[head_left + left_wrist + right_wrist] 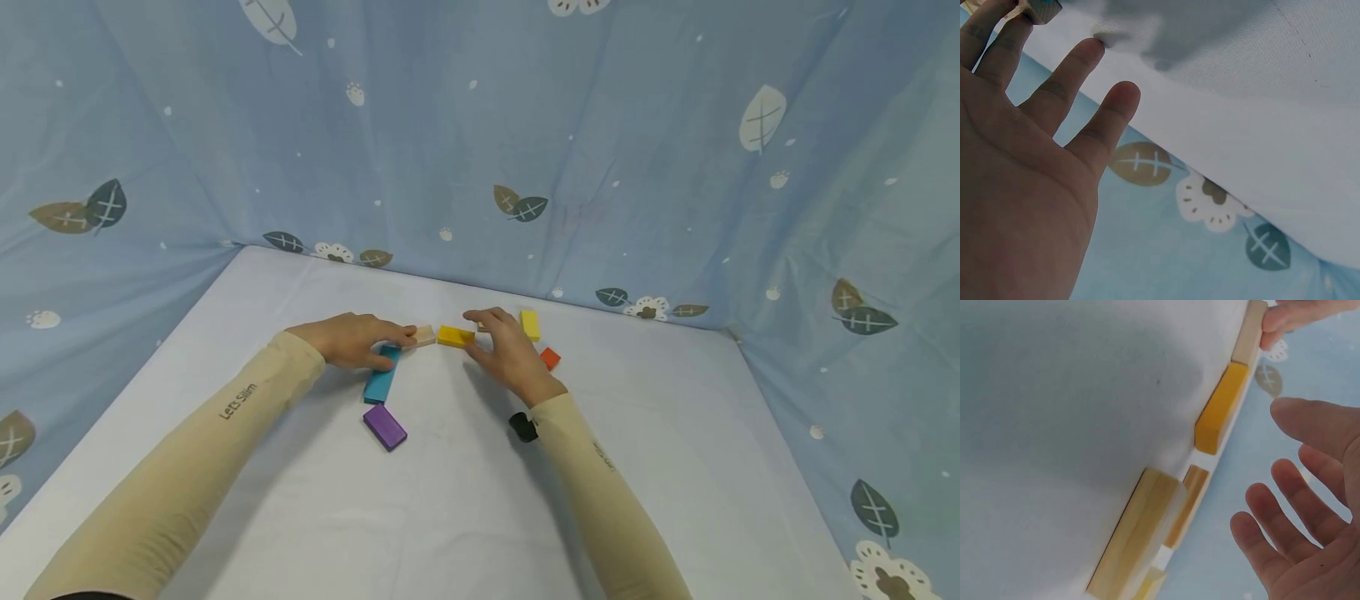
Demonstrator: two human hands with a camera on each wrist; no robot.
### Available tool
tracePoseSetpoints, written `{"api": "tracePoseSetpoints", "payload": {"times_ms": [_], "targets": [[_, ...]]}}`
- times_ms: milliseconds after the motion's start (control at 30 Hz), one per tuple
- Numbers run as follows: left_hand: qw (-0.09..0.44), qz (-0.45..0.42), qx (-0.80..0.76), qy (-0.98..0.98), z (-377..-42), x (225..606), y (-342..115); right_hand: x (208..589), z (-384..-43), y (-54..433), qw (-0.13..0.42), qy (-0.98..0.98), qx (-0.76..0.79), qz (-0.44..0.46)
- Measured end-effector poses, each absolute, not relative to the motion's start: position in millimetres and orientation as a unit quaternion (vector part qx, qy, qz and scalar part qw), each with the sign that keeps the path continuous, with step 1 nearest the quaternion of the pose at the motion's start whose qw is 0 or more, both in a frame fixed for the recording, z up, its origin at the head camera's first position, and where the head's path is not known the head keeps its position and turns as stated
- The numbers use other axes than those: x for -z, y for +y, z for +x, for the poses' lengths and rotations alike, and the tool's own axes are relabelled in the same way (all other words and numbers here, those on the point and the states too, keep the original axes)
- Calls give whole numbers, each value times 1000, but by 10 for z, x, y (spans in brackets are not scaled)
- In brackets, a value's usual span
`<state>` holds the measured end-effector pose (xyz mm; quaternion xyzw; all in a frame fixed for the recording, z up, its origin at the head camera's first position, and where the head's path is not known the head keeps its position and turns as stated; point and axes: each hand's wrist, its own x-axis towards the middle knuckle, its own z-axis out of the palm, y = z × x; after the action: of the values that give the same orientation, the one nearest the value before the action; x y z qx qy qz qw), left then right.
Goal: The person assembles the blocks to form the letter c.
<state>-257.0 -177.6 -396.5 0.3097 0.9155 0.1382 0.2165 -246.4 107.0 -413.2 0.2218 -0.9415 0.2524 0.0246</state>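
Note:
My left hand reaches to a plain wooden block, its fingertips at the block's left end. Its thumb lies over the upper end of a blue block. In the left wrist view the fingers are spread, two of them by the wooden block. My right hand is at the right end of a golden-yellow block, which lies beside the wooden one. The right wrist view shows that hand's fingers extended, apart from the golden-yellow block. Another wooden block is partly hidden behind the right hand.
A light yellow block and a red-orange block lie right of the right hand. Toward me are a purple block and a black piece beside the right sleeve. A blue patterned curtain borders the white tabletop.

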Motion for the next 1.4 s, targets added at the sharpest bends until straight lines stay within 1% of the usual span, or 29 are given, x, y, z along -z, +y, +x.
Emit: {"api": "tracePoseSetpoints", "payload": {"times_ms": [367,767,1133,1400], "targets": [[206,319,-144,914,-2566,3982,-1780,4057,-2311,1322,28,-938,-256,231],[204,317,-138,916,-2552,3965,-1775,4160,-2219,1588,-5,-941,-251,228],[205,316,-135,917,-2540,3947,-1775,4235,-2243,1626,-15,-953,-197,231],[205,316,-136,916,-2549,3956,-1781,4267,-2259,1629,3,-950,-183,252]]}}
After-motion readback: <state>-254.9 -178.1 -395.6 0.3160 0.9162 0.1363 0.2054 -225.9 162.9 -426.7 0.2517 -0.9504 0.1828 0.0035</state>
